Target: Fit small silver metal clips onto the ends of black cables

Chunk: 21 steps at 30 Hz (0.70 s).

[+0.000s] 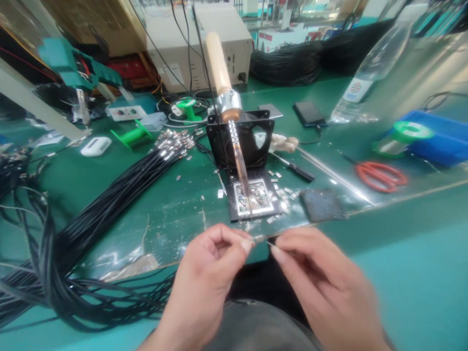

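Note:
My left hand and my right hand meet at the near edge of the green bench, both pinched. Between their fingertips is a small metal terminal on a thin wire end; the left thumb and forefinger hold one side, the right fingertips hold the other. Just beyond them a soldering iron with a wooden handle leans in a black stand, its tip resting over a solder-splashed plate. A thick bundle of black cables with metal ends lies to the left.
Red-handled scissors, a dark sponge pad, a small screwdriver, green solder spools, a blue tray, a plastic bottle, a phone and a beige machine stand around. Loose metal clips are scattered near the stand.

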Tool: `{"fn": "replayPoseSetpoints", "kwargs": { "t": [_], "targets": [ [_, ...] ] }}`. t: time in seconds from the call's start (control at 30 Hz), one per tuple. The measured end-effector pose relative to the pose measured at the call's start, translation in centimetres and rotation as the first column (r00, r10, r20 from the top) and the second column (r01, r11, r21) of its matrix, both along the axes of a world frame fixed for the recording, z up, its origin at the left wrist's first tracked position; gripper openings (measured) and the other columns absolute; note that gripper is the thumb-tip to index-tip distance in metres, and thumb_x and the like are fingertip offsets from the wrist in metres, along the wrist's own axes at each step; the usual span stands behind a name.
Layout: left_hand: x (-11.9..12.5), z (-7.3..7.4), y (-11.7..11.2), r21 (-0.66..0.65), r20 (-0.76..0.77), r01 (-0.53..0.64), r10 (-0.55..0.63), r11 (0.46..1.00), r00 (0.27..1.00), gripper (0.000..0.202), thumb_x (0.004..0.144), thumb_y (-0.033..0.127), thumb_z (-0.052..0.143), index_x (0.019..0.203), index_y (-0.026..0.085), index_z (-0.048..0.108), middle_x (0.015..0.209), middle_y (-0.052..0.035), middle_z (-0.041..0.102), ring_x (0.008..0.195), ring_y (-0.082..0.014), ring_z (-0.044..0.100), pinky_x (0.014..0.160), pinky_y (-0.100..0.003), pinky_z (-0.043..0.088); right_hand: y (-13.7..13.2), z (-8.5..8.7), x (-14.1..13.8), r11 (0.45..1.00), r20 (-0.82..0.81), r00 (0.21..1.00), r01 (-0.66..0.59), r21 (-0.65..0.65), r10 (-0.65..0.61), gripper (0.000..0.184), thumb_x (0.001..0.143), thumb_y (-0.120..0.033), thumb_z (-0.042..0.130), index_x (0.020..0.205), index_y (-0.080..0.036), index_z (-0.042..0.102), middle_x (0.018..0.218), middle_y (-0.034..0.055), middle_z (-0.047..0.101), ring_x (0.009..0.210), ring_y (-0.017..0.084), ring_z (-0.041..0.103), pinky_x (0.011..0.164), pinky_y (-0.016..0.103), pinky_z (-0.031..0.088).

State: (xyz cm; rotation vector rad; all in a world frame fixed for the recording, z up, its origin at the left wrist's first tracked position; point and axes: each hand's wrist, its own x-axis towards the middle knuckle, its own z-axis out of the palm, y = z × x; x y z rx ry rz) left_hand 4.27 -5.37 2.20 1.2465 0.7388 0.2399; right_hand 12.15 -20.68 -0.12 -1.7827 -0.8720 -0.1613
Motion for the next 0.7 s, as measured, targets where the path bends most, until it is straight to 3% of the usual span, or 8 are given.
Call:
{"fn": "replayPoseSetpoints", "kwargs": {
  "t": [0.37,0.7],
  "targets": [
    [0.3,0.1,-0.2,-0.012,0.006,-0.008,0.008,1.0,1.0,0.019,0.077,0.026,0.082,0.066,0.017,0.068,0.079,0.0,0.073,0.047,-0.0037,0.035,0.042,-0.022,0.025,0.6,-0.2,-0.3,0.999,0.123,0.992,0.033,-0.03,-0.029,0.012,0.093,-0.009,0.07,0.092,-0.018,0.077,0.104,0.0034,0.081,0.096,0.008,0.079,0.098,0.009,0.056],
    [0.3,-0.2,-0.1,-0.027,-0.022,-0.028,0.028,0.999,0.999,0.021,0.075,0.03,0.083,0.067,0.018,0.069,0.065,0.0033,0.065,0.047,-0.005,0.034,0.044,-0.021,0.027,1.2,-0.3,-0.8,0.998,0.143,0.988,0.063,-0.008,-0.062,0.014,0.092,-0.006,0.068,0.091,-0.016,0.078,0.102,0.0046,0.084,0.093,0.007,0.08,0.098,0.007,0.056]
  ]
}}
